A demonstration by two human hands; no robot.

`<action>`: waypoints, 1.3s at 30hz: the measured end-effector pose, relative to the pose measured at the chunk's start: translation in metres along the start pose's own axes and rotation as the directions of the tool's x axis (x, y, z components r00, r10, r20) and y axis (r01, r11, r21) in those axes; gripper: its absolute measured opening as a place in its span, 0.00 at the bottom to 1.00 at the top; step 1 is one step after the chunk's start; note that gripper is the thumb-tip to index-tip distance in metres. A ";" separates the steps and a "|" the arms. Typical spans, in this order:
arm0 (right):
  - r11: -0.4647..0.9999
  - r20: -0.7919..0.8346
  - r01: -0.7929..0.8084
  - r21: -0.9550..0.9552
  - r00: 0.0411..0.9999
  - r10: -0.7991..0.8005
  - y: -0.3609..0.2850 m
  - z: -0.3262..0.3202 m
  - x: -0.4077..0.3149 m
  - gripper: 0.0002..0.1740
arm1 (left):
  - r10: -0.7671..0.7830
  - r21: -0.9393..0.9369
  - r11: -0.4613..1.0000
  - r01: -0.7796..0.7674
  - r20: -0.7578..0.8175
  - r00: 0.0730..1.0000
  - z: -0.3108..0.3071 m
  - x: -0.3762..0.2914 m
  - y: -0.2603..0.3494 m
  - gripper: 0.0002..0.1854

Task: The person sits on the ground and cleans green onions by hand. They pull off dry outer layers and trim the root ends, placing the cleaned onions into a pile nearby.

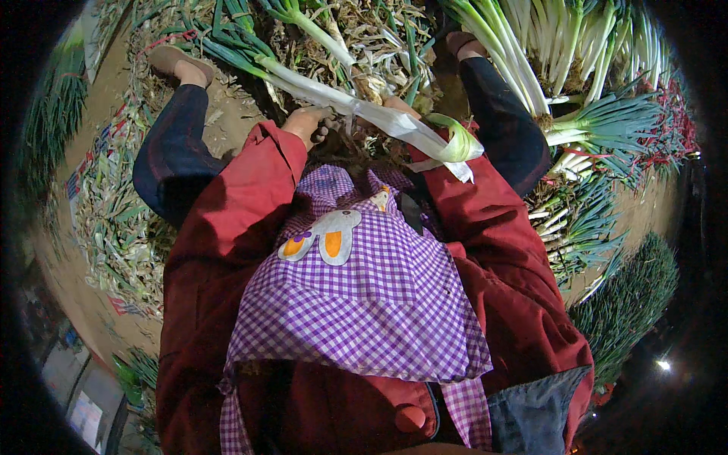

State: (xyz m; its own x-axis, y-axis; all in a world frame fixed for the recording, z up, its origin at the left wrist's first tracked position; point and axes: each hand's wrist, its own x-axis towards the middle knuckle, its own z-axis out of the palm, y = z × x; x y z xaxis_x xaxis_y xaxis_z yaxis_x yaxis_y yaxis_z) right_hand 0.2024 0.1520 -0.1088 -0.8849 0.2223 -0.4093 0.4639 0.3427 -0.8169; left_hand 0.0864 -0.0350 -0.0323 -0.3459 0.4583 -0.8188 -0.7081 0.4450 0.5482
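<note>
A long green onion [318, 91] crosses in front of both hands, its green leaves towards the upper left. Loose pale outer skin [409, 129] hangs from its lower right end over my right sleeve, with a curled green-white piece [463, 142] at the tip. My left hand [310, 125] is just below the stalk, its dirty fingers curled; whether they pinch anything is unclear. Behind the stalk, my right hand [401, 106] shows only in part and appears closed on it. Another green onion [324, 40] slants down to a brown root end beyond the hands.
Dry skins and leaf scraps [392, 40] cover the ground between my feet. Stacked white-stemmed green onions [569, 45] stand at upper right, beside tied bundles [608, 133]. More scraps [119, 227] lie at left. A checked apron [364, 284] covers my lap.
</note>
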 end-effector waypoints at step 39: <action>0.971 -0.772 0.144 0.191 0.634 0.058 -0.184 -0.054 -0.095 0.22 | 0.461 -0.337 0.862 -0.378 0.212 0.862 -0.011 0.068 0.245 0.33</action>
State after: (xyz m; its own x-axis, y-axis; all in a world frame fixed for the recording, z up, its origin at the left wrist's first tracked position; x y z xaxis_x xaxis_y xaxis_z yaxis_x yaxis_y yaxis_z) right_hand 0.2031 0.1166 0.1024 -0.5018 0.8649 0.0068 0.3150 0.1901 -0.9299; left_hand -0.1177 0.0971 0.0445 -0.4937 0.7634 -0.4165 -0.6870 -0.0488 0.7250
